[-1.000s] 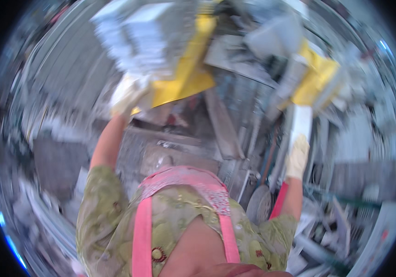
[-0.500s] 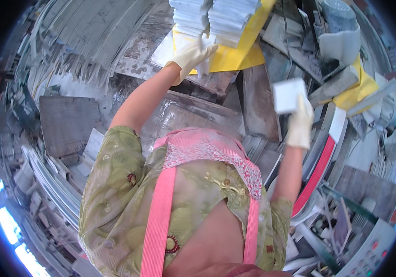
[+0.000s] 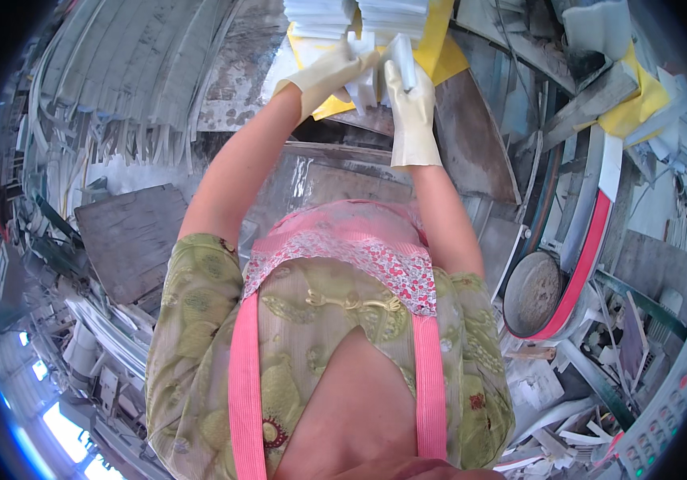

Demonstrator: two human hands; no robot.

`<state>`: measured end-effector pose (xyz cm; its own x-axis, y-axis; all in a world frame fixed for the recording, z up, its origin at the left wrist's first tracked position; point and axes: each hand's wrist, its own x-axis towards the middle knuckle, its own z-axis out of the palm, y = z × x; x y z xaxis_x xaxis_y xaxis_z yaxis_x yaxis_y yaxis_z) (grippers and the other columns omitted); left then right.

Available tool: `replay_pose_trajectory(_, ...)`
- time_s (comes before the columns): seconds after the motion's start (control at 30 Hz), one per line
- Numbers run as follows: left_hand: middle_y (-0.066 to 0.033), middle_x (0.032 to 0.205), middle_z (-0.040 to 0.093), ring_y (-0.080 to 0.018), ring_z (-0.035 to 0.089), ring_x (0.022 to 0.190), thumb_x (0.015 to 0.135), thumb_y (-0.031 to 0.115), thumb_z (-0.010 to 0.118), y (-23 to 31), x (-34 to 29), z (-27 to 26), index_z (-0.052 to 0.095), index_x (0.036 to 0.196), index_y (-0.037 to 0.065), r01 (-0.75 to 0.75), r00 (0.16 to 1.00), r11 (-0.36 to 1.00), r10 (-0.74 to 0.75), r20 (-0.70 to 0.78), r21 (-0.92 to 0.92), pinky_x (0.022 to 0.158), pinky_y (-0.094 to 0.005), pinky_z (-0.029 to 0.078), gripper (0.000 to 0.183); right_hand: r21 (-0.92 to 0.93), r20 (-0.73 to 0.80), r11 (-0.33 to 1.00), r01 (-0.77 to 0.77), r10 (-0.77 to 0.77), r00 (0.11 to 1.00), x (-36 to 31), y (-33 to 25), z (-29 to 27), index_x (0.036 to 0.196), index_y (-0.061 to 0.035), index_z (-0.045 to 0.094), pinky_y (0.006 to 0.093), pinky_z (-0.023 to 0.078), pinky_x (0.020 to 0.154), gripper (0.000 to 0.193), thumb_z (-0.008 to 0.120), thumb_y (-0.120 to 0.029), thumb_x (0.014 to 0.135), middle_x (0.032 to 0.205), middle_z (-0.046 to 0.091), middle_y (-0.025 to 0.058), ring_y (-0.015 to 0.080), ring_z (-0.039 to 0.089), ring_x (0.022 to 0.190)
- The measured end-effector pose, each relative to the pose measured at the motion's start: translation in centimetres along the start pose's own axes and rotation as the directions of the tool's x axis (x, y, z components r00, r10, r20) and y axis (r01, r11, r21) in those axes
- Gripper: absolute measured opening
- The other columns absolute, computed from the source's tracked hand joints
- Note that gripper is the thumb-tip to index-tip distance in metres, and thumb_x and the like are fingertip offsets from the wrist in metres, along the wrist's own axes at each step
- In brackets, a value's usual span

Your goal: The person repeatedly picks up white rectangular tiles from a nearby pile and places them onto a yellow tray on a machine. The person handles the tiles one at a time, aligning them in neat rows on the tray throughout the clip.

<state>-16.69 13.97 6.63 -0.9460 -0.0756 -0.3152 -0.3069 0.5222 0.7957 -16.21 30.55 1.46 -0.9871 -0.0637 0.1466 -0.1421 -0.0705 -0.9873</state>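
- Right hand point(image 3: 412, 112), gloved in cream: gripping a white slab point(image 3: 402, 62), thumb on its left side, the glove hiding part of the near end.
- Slab location: held over the near part of a yellow sheet point(image 3: 443, 58) spread on the desk point(image 3: 235, 84), just before the right stack point(image 3: 394, 18).
- Slab orientation: long axis runs away from the person, far end toward the stacks and slightly left, near end at the glove; a narrow edge shows.
- Left hand point(image 3: 329, 74), also gloved: fingers lie across a notched white piece point(image 3: 366, 92); cannot tell whether they close on it.
- Notched piece: long axis also runs roughly away from the person, just left of the slab; the fingers cover its middle.
- Left stack point(image 3: 319, 18): beside the right one, both cut off by the upper rim of the view.
- Beyond the desk's left edge: long grey strips point(image 3: 139, 68), ends toward the person.
- Past the sheet's right corner: a brown board point(image 3: 475, 140), slanting; farther right, a round grey disc point(image 3: 534, 294) beside a red band point(image 3: 586, 268).
- Obstruction: the notched piece and left hand stand immediately left of the slab.
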Motion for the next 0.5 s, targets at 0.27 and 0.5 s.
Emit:
replay_pose_trajectory(0.27, -0.0149, 0.123, 0.066, -0.0216, 0.071, 0.105, 0.094, 0.059, 0.064, -0.4, -0.2, -0.5, 0.044, 0.147, 0.002, 0.047, 0.996, 0.992, -0.038, 0.084, -0.115, 0.074, -0.0318, 0.063, 0.08, 0.025, 0.114, 0.997, 0.072, -0.075, 0.991, -0.1, 2.1, -1.6, 0.144, -0.0042, 0.051, 0.0387, 0.049, 0.102, 0.073, 0.082, -0.028, 0.083, 0.125, 0.068, 0.0166, 0.0276, 0.065, 0.117)
replay_pose_trajectory(0.5, -0.0115, 0.124, 0.066, -0.0191, 0.068, 0.108, 0.093, 0.059, 0.064, -0.9, -0.1, -0.7, 0.044, 0.149, 0.002, -0.038, 0.996, 0.988, 0.05, 0.074, -0.148, 0.08, -0.0339, 0.059, 0.083, -0.078, 0.143, 0.995, 0.068, -0.056, 0.988, -0.9, 2.3, -0.5, 0.152, -0.0099, 0.044, 0.0401, 0.049, 0.106, 0.092, 0.09, -0.028, 0.075, 0.141, 0.06, 0.0183, 0.0355, 0.06, 0.127)
